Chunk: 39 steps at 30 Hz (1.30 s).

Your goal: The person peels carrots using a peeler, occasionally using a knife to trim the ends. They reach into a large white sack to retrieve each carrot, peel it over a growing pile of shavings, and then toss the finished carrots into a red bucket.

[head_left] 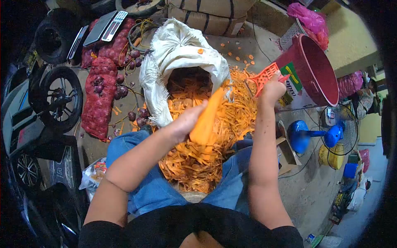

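My left hand (184,124) is closed around the thick end of a large peeled carrot (206,122), its tip slanting up and away. In my right hand (272,90) is an orange-red plastic peeler (264,77) with a perforated flat part, held apart from the carrot, close to a dark red bucket (304,70). Below the carrot, a deep heap of orange carrot peelings (194,163) spreads between my knees. Ahead of me a white woven sack (155,87) lies with its mouth towards me, peelings filling the opening.
Red net bags of onions (99,103) lie at left, with loose onions beside them and a scale (105,29) on top. A motorbike wheel (61,99) stands further left. At right are a blue fan (318,134) and a cardboard box (287,155). Carrot slices dot the floor.
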Each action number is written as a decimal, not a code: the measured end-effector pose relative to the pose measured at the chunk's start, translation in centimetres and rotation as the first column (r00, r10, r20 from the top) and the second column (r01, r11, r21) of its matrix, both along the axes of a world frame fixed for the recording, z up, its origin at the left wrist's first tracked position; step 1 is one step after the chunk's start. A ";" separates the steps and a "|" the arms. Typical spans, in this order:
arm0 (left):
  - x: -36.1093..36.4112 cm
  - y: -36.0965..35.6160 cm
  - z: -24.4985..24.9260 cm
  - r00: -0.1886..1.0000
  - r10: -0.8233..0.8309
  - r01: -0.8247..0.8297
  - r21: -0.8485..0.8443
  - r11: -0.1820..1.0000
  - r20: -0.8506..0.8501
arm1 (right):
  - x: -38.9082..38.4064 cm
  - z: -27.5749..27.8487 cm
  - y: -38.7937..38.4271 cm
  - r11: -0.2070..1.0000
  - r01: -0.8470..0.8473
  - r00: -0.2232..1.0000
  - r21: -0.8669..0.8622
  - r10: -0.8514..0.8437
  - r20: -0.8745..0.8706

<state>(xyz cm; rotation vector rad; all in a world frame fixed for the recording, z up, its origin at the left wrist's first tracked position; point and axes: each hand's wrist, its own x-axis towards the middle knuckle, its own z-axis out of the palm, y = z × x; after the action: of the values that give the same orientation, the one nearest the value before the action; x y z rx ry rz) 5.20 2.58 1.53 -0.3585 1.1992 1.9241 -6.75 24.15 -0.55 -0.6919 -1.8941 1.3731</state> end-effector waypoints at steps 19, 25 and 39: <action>-3.4 -0.8 -2.0 0.949 0.315 -0.311 0.130 0.942 -0.011 | 5.1 2.3 -6.0 0.817 -0.551 0.833 -0.169 0.551 -0.053; -3.9 -1.5 -5.1 0.948 0.279 -0.318 0.410 0.855 0.154 | 4.7 -0.3 -8.7 0.553 -0.605 0.776 -0.573 0.571 -0.268; -2.6 1.1 -2.6 0.896 0.371 -0.438 0.357 0.825 0.243 | 7.2 0.8 -10.6 0.712 -0.674 0.738 -0.195 0.645 -0.197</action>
<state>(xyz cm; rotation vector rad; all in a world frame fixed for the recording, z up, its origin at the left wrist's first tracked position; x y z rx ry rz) 2.61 3.73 -1.12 -0.5714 0.6180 2.3960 0.46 13.54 0.23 0.0026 -1.9728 2.0817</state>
